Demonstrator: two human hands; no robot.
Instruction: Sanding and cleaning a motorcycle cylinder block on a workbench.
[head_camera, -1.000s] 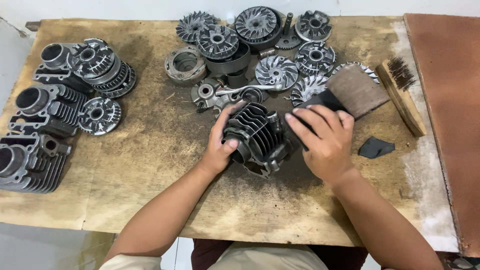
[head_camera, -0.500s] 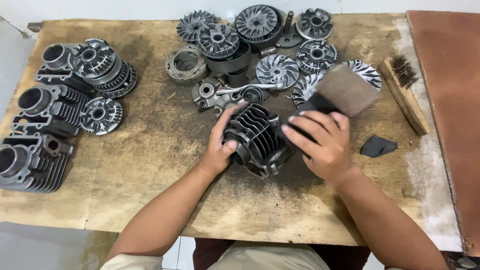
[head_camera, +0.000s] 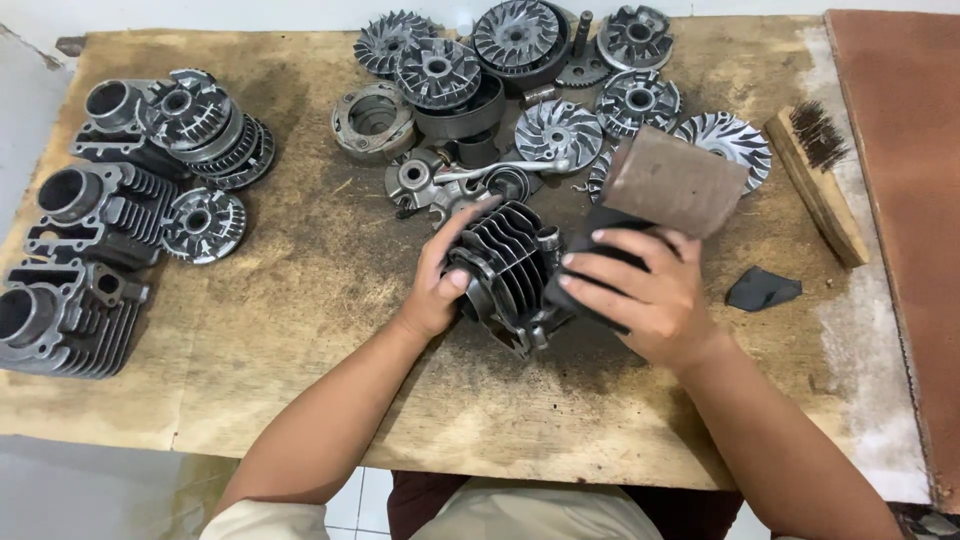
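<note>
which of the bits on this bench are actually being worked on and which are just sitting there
In hand:
- finned cylinder, steadied by the left hand
- folded sheet of sandpaper, pressed to the cylinder by the right hand

Lying about:
- wire brush
- finned round parts at the far edge
- three cylinders at the left
- dark scrap

Dark finned cylinder lay tilted on its side mid-bench, fins facing up, grimy, steadied at its left end. Brown sandpaper sheet was pressed against its right side, top part standing up, dark underside folded below.
</note>
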